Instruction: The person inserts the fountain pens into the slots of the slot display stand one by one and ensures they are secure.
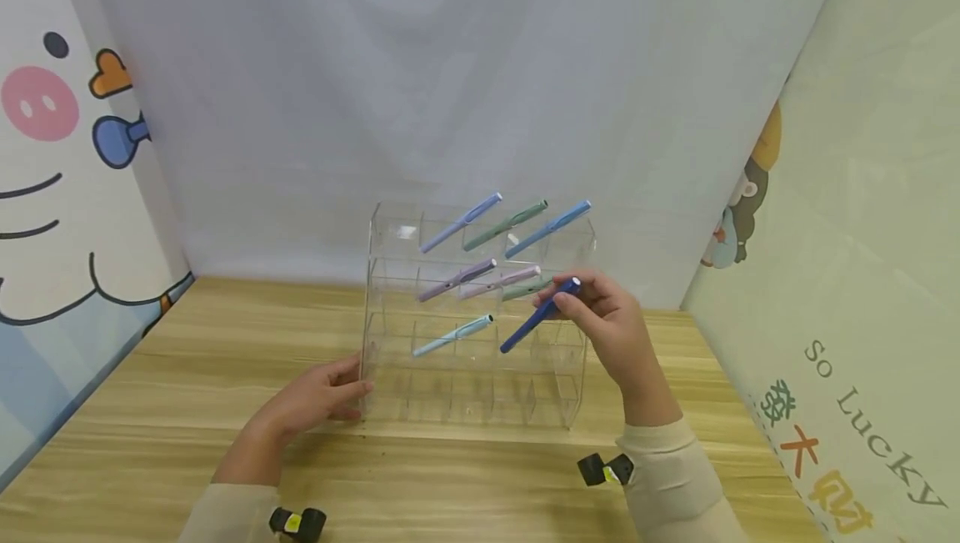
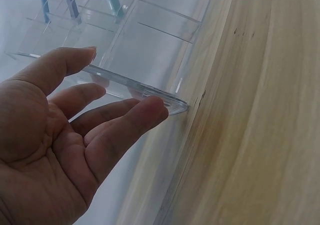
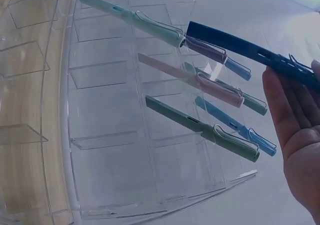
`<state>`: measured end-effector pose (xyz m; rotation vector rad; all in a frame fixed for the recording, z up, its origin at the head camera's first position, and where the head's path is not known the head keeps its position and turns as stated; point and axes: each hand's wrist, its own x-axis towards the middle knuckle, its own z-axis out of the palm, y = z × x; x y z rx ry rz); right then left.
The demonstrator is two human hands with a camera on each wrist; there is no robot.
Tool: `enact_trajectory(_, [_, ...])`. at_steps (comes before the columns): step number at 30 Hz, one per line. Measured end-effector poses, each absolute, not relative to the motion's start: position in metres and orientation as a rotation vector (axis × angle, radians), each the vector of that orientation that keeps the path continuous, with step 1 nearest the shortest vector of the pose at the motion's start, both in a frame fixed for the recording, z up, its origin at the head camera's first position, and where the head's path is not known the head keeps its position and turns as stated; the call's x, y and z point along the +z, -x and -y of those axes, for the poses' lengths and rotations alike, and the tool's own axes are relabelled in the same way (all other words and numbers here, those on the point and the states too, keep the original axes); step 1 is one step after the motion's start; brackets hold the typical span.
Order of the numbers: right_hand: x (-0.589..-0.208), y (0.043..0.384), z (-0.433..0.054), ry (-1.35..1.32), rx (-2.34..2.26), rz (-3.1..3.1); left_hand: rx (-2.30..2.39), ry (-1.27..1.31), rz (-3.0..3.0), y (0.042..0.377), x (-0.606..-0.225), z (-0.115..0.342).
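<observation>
My right hand pinches a dark blue pen by its capped end, the clip showing beside the fingers. The pen slants across the right part of a clear acrylic pen rack; whether its lower tip touches the rack cannot be told. Several clipped pens lie slanted in the rack: a periwinkle pen, a green pen and a blue pen on top, purple, pink and green ones below, then a light blue pen. At the rack's left side panel, my left hand rests with relaxed fingers touching it.
The rack stands on a wood-grain table. Behind it hangs a white cloth. Printed panels flank the table, with a cartoon pig on the left and lettering on the right. The rack's bottom tier holds no pens.
</observation>
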<state>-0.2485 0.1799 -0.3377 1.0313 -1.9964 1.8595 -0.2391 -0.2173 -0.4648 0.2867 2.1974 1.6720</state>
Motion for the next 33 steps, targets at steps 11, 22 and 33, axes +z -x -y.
enact_trajectory(11, [-0.355,0.255,-0.179,-0.839,1.873,1.789,1.666,-0.287,-2.203,0.239,-0.467,0.219])
enact_trajectory(22, [-0.379,0.26,-0.17,-0.704,1.932,1.734,1.666,-0.301,-2.206,0.238,-0.466,0.219])
enact_trajectory(33, [-0.392,0.264,-0.161,-0.711,1.933,1.739,1.671,-0.305,-2.191,0.239,-0.466,0.218])
